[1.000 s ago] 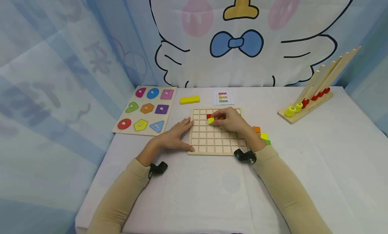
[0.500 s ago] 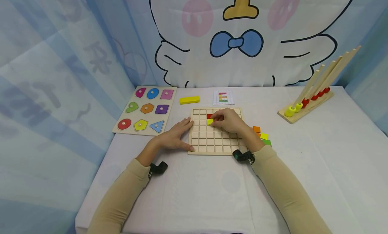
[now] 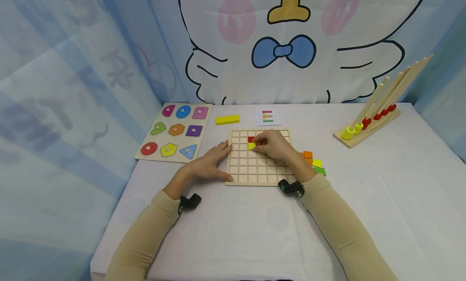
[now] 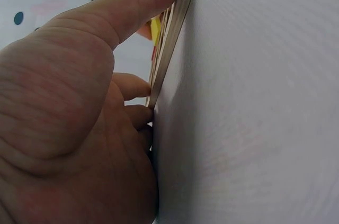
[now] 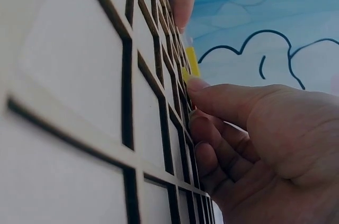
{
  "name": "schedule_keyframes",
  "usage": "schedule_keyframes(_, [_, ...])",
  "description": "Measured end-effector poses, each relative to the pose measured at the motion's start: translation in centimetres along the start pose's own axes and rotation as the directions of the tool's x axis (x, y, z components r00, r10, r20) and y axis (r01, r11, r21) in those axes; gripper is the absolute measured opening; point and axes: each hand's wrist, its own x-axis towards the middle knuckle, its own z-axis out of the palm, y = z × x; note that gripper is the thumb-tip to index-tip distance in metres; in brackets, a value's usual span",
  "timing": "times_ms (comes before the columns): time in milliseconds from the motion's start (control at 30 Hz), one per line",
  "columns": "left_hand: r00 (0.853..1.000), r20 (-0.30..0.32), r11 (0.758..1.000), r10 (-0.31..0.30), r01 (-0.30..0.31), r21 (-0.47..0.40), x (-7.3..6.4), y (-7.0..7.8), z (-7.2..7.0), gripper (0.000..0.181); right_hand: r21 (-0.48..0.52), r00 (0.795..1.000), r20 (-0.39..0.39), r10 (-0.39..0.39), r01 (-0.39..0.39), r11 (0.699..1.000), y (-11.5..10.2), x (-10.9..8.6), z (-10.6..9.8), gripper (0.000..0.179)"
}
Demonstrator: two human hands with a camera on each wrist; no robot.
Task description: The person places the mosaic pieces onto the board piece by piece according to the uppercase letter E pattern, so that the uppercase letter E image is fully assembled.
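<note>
A wooden grid board lies in front of me, with a red block in one of its upper cells. Directly below the red one, a yellow block sits at a cell, its right side against the thumb and index finger of my right hand, which pinches it. In the right wrist view, the thumb tip overlaps the yellow block. My left hand rests along the board's left edge, fingers spread and thumb at the lower corner. The left wrist view shows that thumb lying straight over the board's edge.
Several orange, yellow and green blocks lie right of the board, partly behind my right wrist. Behind it are a pattern card and a yellow bar. A shape puzzle lies left; a pegged bead stand stands right.
The yellow block has gone down from a raised position onto the cell below the red block. My right hand has shifted slightly left with it; the left hand stays put.
</note>
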Motion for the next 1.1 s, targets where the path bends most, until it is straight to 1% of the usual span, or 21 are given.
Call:
schedule_keyframes(300, [1.000,0.002,1.000,-0.010,0.010,-0.006,0.1,-0.2,0.0,0.120,-0.013,1.000,-0.002,0.005,-0.005,1.000,-0.2,-0.1,0.0,0.032])
schedule_keyframes(433, [1.000,0.004,1.000,-0.004,0.004,-0.003,0.1,-0.2,0.0,0.120,0.010,1.000,-0.010,0.017,-0.017,1.000,-0.4,-0.2,-0.2,0.033])
schedule_keyframes(567, [1.000,0.004,1.000,0.002,-0.002,-0.003,0.2,-0.3,0.0,0.120,0.045,0.999,-0.025,0.023,-0.022,0.999,-0.6,-0.3,-0.6,0.030])
schedule_keyframes(700, [1.000,0.002,1.000,0.003,-0.003,-0.004,0.2,-0.3,0.0,0.120,0.071,0.999,-0.034,0.013,-0.010,0.997,-0.7,-0.3,-1.0,0.028])
schedule_keyframes(900, [1.000,-0.003,1.000,0.002,-0.002,0.001,0.2,-0.4,0.1,0.120,0.095,0.998,-0.067,-0.015,0.021,0.995,-0.8,-1.1,-2.0,0.031])
schedule_keyframes(1000, [1.000,-0.007,1.000,0.008,-0.008,0.002,0.1,-0.4,0.1,0.120,0.078,0.996,-0.084,-0.024,0.030,0.997,-0.6,-1.5,-2.5,0.032])
schedule_keyframes(1100, [1.000,-0.008,1.000,0.008,-0.008,0.002,0.1,-0.3,0.2,0.120,0.061,0.996,-0.090,-0.018,0.023,0.998,-0.1,-2.0,-3.0,0.033])
